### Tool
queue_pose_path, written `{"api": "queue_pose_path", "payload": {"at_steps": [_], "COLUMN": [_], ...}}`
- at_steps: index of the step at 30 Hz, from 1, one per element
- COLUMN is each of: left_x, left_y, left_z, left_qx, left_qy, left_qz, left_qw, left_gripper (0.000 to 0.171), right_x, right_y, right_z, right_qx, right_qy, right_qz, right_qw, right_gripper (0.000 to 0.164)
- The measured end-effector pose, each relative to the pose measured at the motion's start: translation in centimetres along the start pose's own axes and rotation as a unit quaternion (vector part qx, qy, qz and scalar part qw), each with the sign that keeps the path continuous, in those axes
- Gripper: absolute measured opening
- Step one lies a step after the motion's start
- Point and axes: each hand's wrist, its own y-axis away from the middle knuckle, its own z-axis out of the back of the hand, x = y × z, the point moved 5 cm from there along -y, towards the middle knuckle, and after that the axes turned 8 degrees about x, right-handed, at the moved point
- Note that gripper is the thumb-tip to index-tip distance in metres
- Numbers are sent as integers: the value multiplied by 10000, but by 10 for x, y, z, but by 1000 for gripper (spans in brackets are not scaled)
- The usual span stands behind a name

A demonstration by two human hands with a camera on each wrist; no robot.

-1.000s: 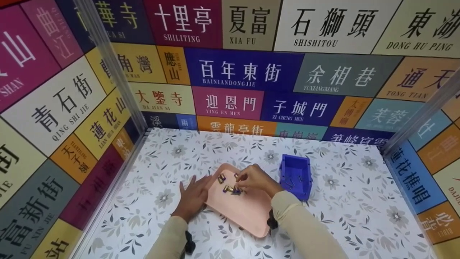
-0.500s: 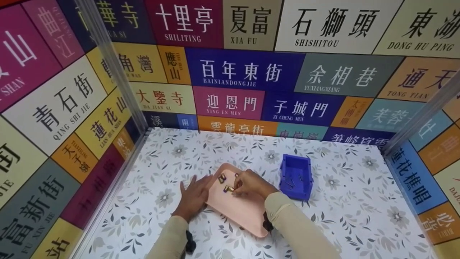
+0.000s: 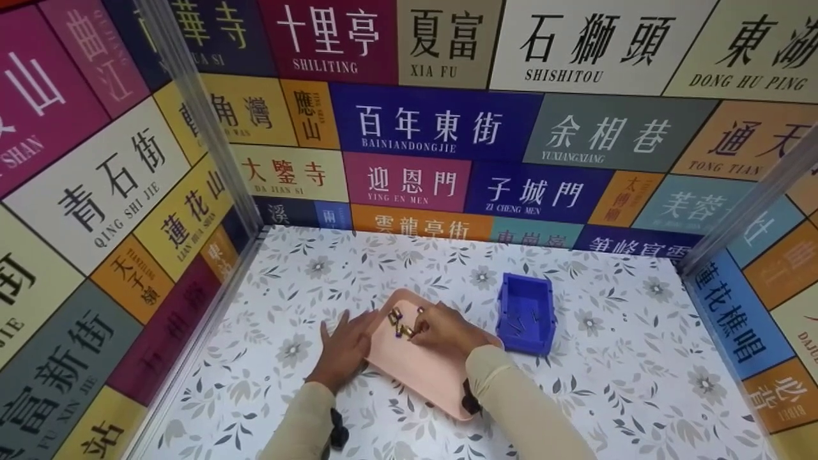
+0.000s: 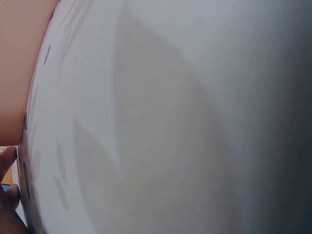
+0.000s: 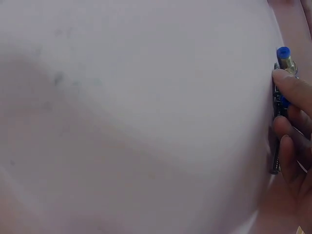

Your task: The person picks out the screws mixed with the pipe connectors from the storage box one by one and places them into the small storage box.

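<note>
My right hand [image 3: 442,327] is over the pink tray [image 3: 418,377], its fingers curled down among small brass fittings [image 3: 395,316] with blue ends. In the right wrist view its thumb and fingers [image 5: 287,129] pinch a long dark screw [image 5: 274,168], partly covered by the fingertips. A blue-ended fitting [image 5: 284,53] shows just beyond the thumb. My left hand [image 3: 345,350] lies at the tray's left edge with fingers extended, fingertips on the rim. In the left wrist view mostly tablecloth shows, with the tray's side [image 4: 14,73] and fingertips [image 4: 7,158] at the left.
To the right of the tray stands a blue bin [image 3: 542,342] with several thin screws [image 3: 517,324] inside. A floral cloth [image 3: 307,255] covers the table. Walls of coloured signs [image 3: 434,121] enclose its back and sides.
My right hand has shifted slightly down and left over the tray, and the pile of screws seen there earlier is now out of sight. Some fittings have moved slightly. My left hand stays put.
</note>
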Motion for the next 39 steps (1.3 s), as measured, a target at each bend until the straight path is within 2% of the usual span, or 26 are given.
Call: {"api": "queue_pose_path", "payload": {"at_steps": [11, 14, 20, 27, 31, 37, 39], "left_x": [1, 1, -2, -1, -1, -1, -2], "left_y": [0, 0, 3, 1, 1, 0, 0], "left_z": [0, 1, 2, 2, 2, 1, 2], "left_qx": [53, 9, -100, -89, -68, -63, -52], "left_qy": [124, 75, -71, -27, -36, -15, 61], "left_qz": [143, 97, -95, -24, 51, 87, 96], "left_qw": [9998, 9999, 9999, 10000, 10000, 9999, 9999], "left_gripper": [47, 46, 48, 47, 48, 50, 50], "right_x": [-3, -2, 3, 1, 1, 0, 0], "right_y": [8, 7, 3, 0, -1, 0, 0], "right_z": [-6, -7, -6, -8, -9, -13, -13], "right_qx": [-246, -345, -582, -613, -618, -606, -661], "right_qy": [-522, -321, 488, 519, 383, -254, -266], "right_qz": [-155, -79, 226, 46, 41, 171, 227], "right_qw": [9982, 9989, 9969, 9968, 9973, 9977, 9972], "right_gripper": [7, 9, 14, 9, 10, 8, 8]}}
